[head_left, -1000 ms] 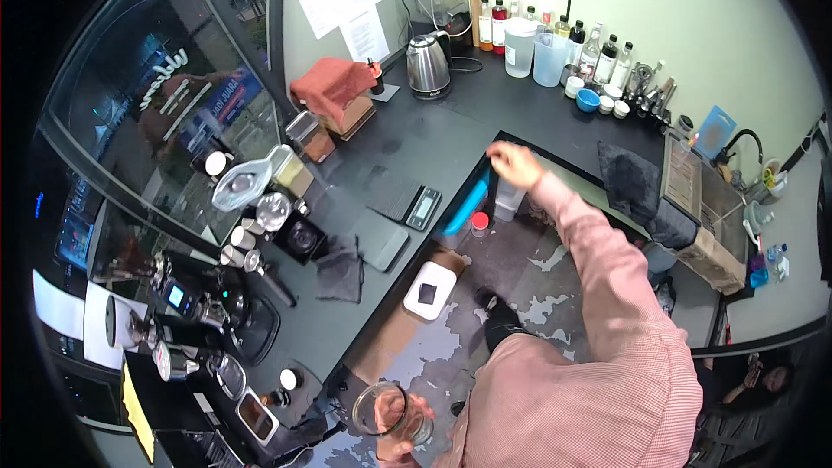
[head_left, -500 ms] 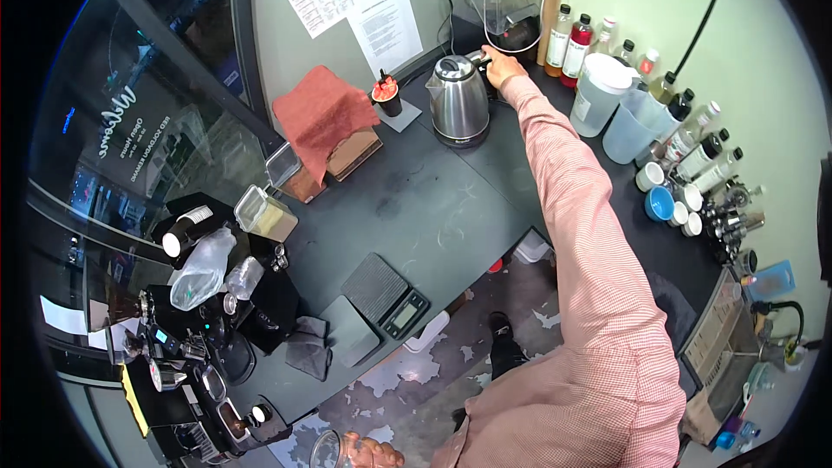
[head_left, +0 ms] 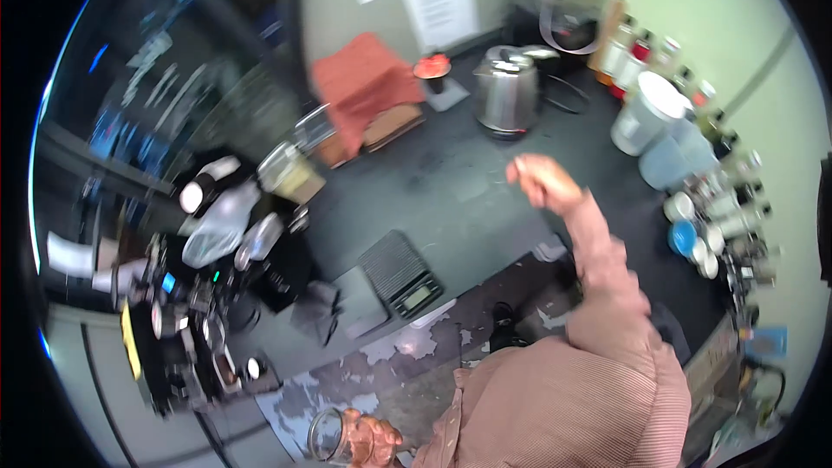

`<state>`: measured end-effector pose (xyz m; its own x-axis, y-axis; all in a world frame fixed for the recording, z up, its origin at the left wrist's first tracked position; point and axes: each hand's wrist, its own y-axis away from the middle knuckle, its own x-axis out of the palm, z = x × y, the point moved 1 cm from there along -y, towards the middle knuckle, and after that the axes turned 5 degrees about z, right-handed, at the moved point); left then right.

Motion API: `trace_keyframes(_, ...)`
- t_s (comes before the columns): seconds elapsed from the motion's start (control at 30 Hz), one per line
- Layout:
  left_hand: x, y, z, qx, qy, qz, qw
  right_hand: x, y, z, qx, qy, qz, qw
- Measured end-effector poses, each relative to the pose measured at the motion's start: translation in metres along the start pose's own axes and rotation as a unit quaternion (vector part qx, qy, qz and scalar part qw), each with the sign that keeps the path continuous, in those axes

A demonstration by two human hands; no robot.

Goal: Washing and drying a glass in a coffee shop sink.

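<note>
My left hand [head_left: 374, 440], low in the picture, is wrapped round a clear glass [head_left: 324, 435] whose open mouth faces up and left. My right hand [head_left: 546, 182] hangs over the dark counter with its fingers curled in and nothing seen in them, though motion blurs it. Just beyond and to its left stands a steel electric kettle [head_left: 506, 95], apart from the hand, with a small red glow low on its front. A black digital scale [head_left: 403, 273] lies near the counter's front edge.
Syrup bottles [head_left: 617, 54], a white pitcher [head_left: 640, 117], a bluish jug [head_left: 672, 160] and small cups [head_left: 682, 237] line the right wall. A red cloth [head_left: 360, 78] drapes over boxes at the back left. Coffee equipment [head_left: 204, 295] crowds the left side.
My right hand has let go of the kettle handle and drawn back toward me. The view has shifted, so the counter things appear further right. My left hand still holds the glass.
</note>
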<state>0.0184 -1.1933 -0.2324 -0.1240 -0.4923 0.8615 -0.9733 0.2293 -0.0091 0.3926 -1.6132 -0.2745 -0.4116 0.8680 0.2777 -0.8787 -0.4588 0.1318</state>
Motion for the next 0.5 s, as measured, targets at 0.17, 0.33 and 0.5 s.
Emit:
trace_keyframes(0.17,0.055,0.088,0.0,0.109,-0.168,-0.262,0.944,0.217,0.058,-0.128,0.227,-0.35,0.311,0.854)
trace_keyframes(0.33,0.028,0.143,-0.013,0.178,-0.138,-0.184,0.957,0.459,0.139,-0.117,0.42,-0.353,0.433,0.716)
trace_keyframes(0.5,-0.037,0.239,-0.01,0.297,-0.107,-0.202,0.927,0.58,0.186,-0.168,0.508,-0.349,0.482,0.622)
